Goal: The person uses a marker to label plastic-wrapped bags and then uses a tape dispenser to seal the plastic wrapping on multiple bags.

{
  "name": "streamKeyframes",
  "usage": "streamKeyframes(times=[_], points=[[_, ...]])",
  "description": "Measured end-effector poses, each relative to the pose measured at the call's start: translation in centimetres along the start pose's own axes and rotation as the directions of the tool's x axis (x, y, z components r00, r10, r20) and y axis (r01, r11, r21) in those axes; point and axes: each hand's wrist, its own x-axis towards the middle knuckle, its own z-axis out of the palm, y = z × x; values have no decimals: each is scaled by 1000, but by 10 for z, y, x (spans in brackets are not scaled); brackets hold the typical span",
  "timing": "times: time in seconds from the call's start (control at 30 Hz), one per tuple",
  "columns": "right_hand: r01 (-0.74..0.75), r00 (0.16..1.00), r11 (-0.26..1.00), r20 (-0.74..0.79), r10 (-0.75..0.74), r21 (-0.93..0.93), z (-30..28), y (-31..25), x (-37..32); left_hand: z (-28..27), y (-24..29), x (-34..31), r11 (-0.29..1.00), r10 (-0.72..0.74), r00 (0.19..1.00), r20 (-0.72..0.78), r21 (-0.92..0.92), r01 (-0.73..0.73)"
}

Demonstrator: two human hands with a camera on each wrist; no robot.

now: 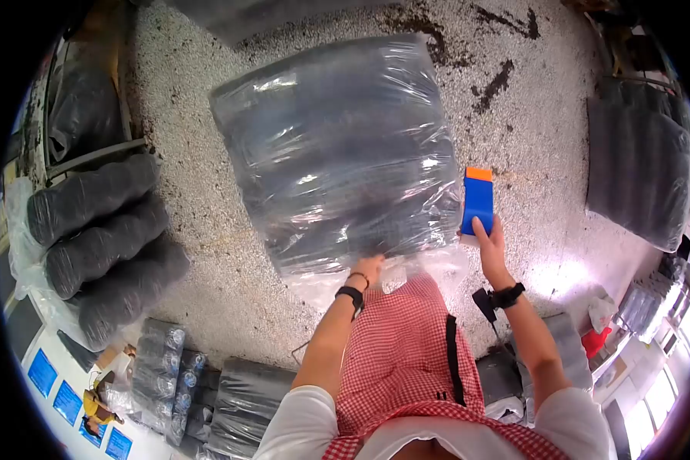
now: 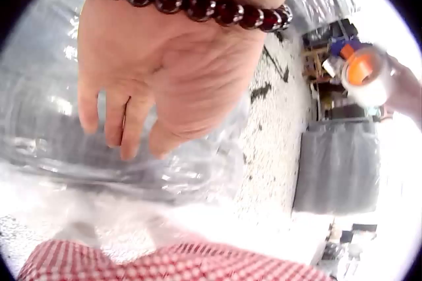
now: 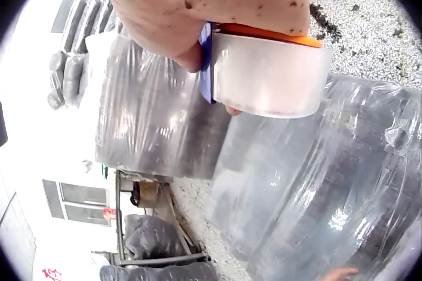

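A large package of dark rolls in clear plastic (image 1: 345, 146) lies on the speckled ground. The left hand (image 1: 369, 268) touches its near edge, by the loose film; in the left wrist view the left hand (image 2: 161, 77) has its fingers extended down over the plastic (image 2: 46, 123). Right of the package, the right hand (image 1: 492, 249) grips a blue and orange tape dispenser (image 1: 478, 203). Seen from the right wrist, the right hand (image 3: 211, 11) holds the dispenser with its wide roll of clear tape (image 3: 270, 73) above the wrapped package (image 3: 316, 182).
Wrapped dark rolls (image 1: 103, 238) are stacked at the left, and another wrapped bundle (image 1: 640, 161) stands at the right. More packages (image 1: 249, 406) lie near the person's left side. A person in yellow (image 1: 96, 406) is at the lower left. Part of another package (image 1: 276, 15) shows at the top.
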Motion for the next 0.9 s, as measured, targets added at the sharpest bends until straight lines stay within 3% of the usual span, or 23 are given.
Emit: streamKeyframes(times=[0.03, 0.1, 0.23, 0.27, 0.37, 0.43, 0.5, 0.57, 0.63, 0.7, 0.73, 0.83, 0.9], points=[[-12, 1000, 1000, 17, 12, -16, 1, 19, 6, -5, -3, 4, 994, 58, 991, -121, -84, -68], [-20, 1000, 998, 16, 20, -55, 2, 45, 24, -38, -9, 7, 995, 72, 949, -308, -37, -88], [-30, 999, 999, -22, 29, -37, 12, 82, 65, -94, -70, 22, 999, -38, 804, -594, -12, 39], [72, 995, 979, -51, -83, -191, 9, 103, 90, -109, -91, 29, 997, -5, 770, -638, 51, 49], [262, 937, 813, -63, -343, -520, 17, 122, 168, -168, -117, 46, 974, -25, 720, -694, 146, 174], [411, 825, 642, -36, -564, -647, 39, 112, 228, -209, -127, 68, 939, -27, 635, -772, 198, 280], [375, 807, 541, -22, -589, -753, 73, 79, 280, -254, -134, 93, 891, 31, 564, -825, 279, 359], [398, 764, 393, 62, -642, -829, 107, 53, 335, -301, -141, 120, 847, 180, 452, -874, 371, 380], [501, 601, 187, 183, -778, -845, 141, 31, 385, -346, -151, 153, 810, 249, 392, -886, 412, 418], [496, 460, -6, 268, -847, -868, 173, 10, 432, -393, -158, 184, 767, 292, 351, -890, 437, 470], [506, 365, -97, 314, -876, -857, 188, 6, 456, -417, -165, 201, 745, 247, 390, -887, 431, 509], [539, 245, -221, 402, -882, -813, 221, 5, 516, -471, -181, 251, 760, 146, 380, -913, 350, 548], [503, 428, -81, 329, -842, -861, 224, 10, 541, -492, -189, 280, 861, -46, 442, -896, 188, 472]])
